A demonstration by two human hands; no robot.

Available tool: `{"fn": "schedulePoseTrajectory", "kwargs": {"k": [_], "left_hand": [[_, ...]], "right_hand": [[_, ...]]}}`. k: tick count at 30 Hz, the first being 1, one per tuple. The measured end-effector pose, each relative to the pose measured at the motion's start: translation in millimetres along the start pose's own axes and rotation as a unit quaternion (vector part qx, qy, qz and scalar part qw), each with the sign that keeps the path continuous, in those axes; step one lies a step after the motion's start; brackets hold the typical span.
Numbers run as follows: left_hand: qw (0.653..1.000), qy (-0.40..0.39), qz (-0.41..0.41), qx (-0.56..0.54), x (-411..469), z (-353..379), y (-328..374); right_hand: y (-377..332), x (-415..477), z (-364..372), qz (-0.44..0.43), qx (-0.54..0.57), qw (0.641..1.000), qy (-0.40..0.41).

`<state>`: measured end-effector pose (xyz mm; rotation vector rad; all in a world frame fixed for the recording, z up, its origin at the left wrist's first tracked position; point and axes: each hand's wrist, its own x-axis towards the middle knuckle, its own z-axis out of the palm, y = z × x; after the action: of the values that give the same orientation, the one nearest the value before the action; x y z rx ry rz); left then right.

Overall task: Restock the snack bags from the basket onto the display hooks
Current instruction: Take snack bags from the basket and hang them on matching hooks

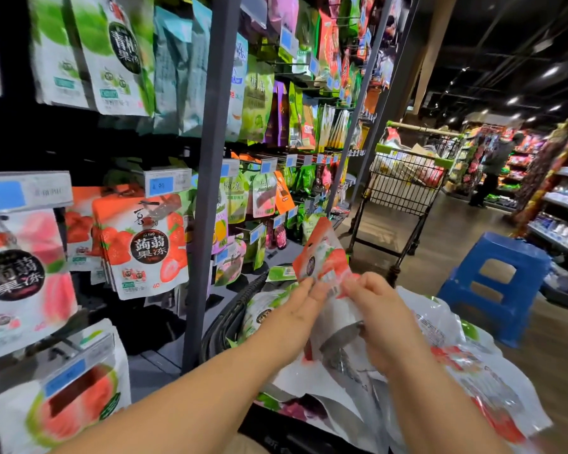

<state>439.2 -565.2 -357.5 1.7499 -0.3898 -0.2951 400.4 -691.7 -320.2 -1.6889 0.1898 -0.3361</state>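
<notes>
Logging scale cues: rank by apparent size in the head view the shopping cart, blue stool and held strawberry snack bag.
1. shopping cart, largest though farthest off.
2. blue stool, similar width but shorter.
3. strawberry snack bag, smallest, held between left hand and right hand.

Red-and-white strawberry snack bag (322,253), blue stool (495,283), seemingly black basket (240,299)
</notes>
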Motion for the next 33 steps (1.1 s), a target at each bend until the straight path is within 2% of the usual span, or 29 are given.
{"fn": "schedulePoseTrajectory", "kwargs": {"k": [3,8,10,12,15,17,21,26,30,33], "left_hand": [[0.992,-0.015,-0.02,-0.127,-3.6,2.6,7.9],[0.954,-0.013,-0.057,-0.294,-18.4,-1.6,14.6],[0.938,-0.019,-0.049,-0.343,-24.0,-5.0,14.3],[0.919,-0.033,-0.039,-0.391,-33.4,-6.6,14.2],[0.899,-0.056,-0.014,-0.435,-43.0,-3.5,6.0],[0.897,-0.046,-0.014,-0.44,-46.0,-0.1,-4.0],[0.913,-0.016,-0.021,-0.408,-52.7,4.8,-19.4],[0.933,-0.061,-0.005,-0.355,-57.7,4.3,-34.1],[0.94,-0.089,0.027,-0.327,-57.0,-0.3,-47.0],[0.945,-0.076,0.032,-0.317,-57.1,-5.2,-51.1]], "right_hand": [[4.5,-15.8,12.8,-0.025,0.061,0.998,-0.019],[26.9,-19.3,21.9,-0.077,0.01,0.997,-0.019],[31.5,-19.6,22.9,-0.084,0.029,0.996,0.018],[33.4,-21.3,22.5,-0.074,0.039,0.996,0.033],[32.3,-26.4,20.0,-0.003,0.079,0.997,0.004],[34.5,-28.5,17.5,0.011,0.056,0.998,0.015],[37.0,-36.4,13.5,-0.031,-0.017,0.997,0.069],[37.5,-43.7,11.8,-0.089,-0.077,0.988,0.103],[37.6,-54.7,9.0,-0.117,-0.105,0.985,0.075],[30.0,-63.4,-0.1,-0.106,-0.109,0.988,0.007]]}}
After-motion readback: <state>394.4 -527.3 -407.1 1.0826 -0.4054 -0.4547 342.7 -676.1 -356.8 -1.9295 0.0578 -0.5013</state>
